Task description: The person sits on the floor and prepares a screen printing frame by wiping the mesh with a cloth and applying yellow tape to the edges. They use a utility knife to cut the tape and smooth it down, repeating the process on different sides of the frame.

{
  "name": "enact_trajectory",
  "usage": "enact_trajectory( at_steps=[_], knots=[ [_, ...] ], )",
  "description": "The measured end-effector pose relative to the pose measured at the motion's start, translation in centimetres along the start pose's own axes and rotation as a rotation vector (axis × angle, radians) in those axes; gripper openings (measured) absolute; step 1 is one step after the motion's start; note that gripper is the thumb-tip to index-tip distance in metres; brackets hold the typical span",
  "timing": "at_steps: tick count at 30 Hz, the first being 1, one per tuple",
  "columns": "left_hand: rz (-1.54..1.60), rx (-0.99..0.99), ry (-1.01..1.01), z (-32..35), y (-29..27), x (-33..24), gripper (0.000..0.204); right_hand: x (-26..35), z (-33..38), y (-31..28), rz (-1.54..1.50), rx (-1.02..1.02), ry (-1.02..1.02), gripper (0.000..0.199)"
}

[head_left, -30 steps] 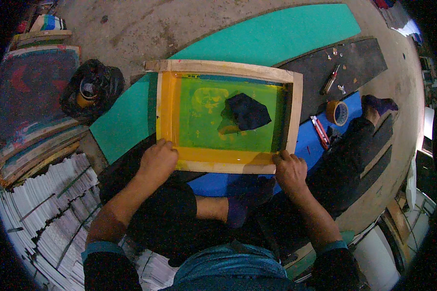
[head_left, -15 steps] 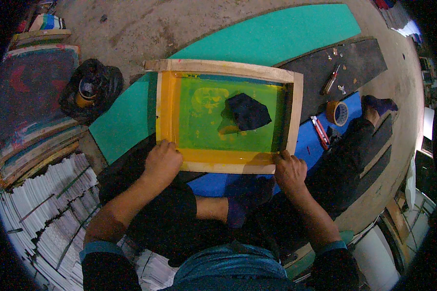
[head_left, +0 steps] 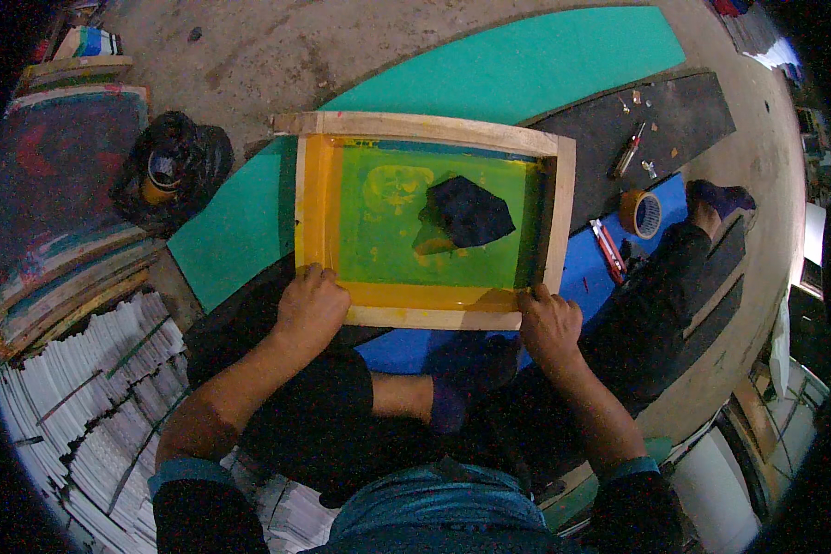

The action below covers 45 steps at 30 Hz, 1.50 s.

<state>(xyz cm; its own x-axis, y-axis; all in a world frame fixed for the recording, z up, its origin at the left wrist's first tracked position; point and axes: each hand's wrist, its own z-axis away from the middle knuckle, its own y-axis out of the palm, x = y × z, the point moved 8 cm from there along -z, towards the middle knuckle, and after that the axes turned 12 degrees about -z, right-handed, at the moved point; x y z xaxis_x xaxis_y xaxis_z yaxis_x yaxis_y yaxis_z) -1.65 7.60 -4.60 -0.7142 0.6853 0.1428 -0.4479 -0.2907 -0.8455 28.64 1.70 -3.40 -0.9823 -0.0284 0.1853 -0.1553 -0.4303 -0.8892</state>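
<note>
- The wooden screen-printing frame, its mesh green and yellow with a dark patch in the middle, lies flat over the teal sheet and blue sheet, in front of the seated person's knees.
- The left hand grips the near-left corner; the right hand clasps the near-right corner.
- Against a second ago, frame and hands sit almost unchanged.
- Right: tape roll, red cutter, pen on a black board.
- Left: black bag holding a can, stacked screens, white paper piles.

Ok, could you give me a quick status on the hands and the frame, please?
Left hand and right hand grip wooden screen frame near edge. Dark patch on green mesh. Tape roll off right, apart.
</note>
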Motion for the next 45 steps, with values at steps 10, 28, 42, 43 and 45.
enact_trajectory(
  at_steps=[10, 28, 42, 43, 45],
  knots=[
    [0.041, 0.049, -0.008, -0.2, 0.0, 0.1, 0.016, -0.7, -0.1, 0.7, -0.032, -0.018, 0.0, 0.017],
    [0.024, 0.099, -0.015, -0.7, 1.2, 0.2, 0.016, -0.8, -0.4, 0.5, -0.075, -0.044, -0.013, 0.015],
    [0.028, 0.105, -0.008, -0.9, 0.5, 0.2, 0.017, -0.4, -0.9, 0.7, 0.011, 0.055, -0.005, 0.01],
    [0.051, 0.14, -0.015, -0.9, 0.6, 0.3, 0.018, -0.5, -0.9, 0.8, 0.01, 0.057, -0.004, 0.01],
    [0.098, 0.21, -0.029, -1.0, 0.6, 0.4, 0.019, -0.6, -0.9, 1.0, 0.012, 0.059, -0.003, 0.011]
  ],
)
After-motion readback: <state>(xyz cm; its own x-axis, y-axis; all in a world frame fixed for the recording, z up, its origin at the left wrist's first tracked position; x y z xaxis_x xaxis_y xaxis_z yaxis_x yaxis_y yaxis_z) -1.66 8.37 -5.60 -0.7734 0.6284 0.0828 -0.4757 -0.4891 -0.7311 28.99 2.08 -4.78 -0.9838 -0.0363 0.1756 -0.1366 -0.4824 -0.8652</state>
